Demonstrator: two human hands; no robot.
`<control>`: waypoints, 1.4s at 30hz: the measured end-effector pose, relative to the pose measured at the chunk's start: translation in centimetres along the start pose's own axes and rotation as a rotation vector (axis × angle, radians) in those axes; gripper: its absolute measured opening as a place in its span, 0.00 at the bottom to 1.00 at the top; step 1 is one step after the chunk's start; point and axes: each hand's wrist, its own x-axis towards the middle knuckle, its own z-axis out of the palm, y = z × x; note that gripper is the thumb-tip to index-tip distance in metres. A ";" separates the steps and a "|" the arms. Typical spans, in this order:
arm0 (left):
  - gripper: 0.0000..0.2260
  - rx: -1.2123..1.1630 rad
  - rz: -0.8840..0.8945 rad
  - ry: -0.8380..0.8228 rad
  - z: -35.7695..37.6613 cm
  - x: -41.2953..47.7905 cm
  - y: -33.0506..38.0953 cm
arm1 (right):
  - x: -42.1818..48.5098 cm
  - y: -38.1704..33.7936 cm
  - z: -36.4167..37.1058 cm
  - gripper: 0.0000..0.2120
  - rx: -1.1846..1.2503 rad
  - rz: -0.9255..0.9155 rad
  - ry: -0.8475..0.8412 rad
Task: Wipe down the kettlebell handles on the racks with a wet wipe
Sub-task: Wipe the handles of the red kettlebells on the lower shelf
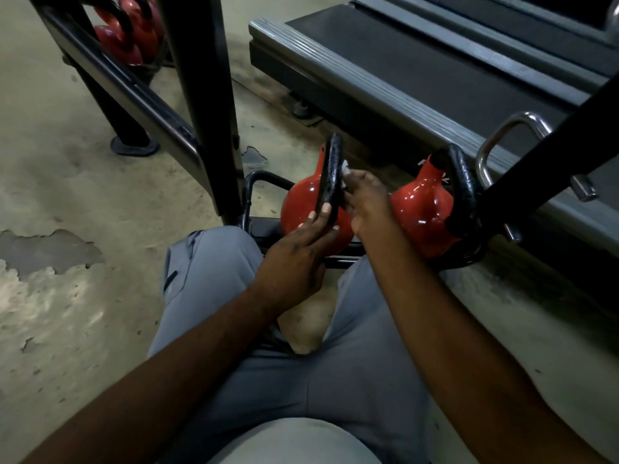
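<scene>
— Red, glossy, round kettlebell (pixel 301 202): where does it sit?
— On the low black tube rack (pixel 264 179), just in front of the person's grey trousers (pixel 207 272), with a second red kettlebell (pixel 418 209) close beside it on the right.
— And the hands?
— The left hand (pixel 294 259) wraps its fingers round the lower end of the rough black handle (pixel 331 162). The right hand (pixel 366 199) has its fingers curled on a small white wet wipe (pixel 345 167), pressing it against the handle's right side.
— Around them?
— A grey treadmill deck (pixel 402 61) behind, more red kettlebells (pixel 127 35) on the frame at upper left, and a worn concrete floor (pixel 67 195).
</scene>
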 end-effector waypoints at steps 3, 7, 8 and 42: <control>0.31 0.008 0.036 0.007 0.1 -0.6 0.1 | -1.4 0.1 -1.0 0.05 -0.519 -0.365 0.041; 0.32 0.034 0.021 -0.052 0.7 -0.6 0.6 | -1.7 -3.5 0.1 0.04 -1.357 -0.861 -0.152; 0.31 0.049 0.020 -0.052 0.8 -0.6 0.6 | -1.3 -5.0 1.7 0.04 -1.555 -0.886 -0.257; 0.18 -0.442 -0.138 0.290 -2.9 2.9 -3.1 | -1.5 0.5 -2.0 0.08 -0.144 0.031 -0.131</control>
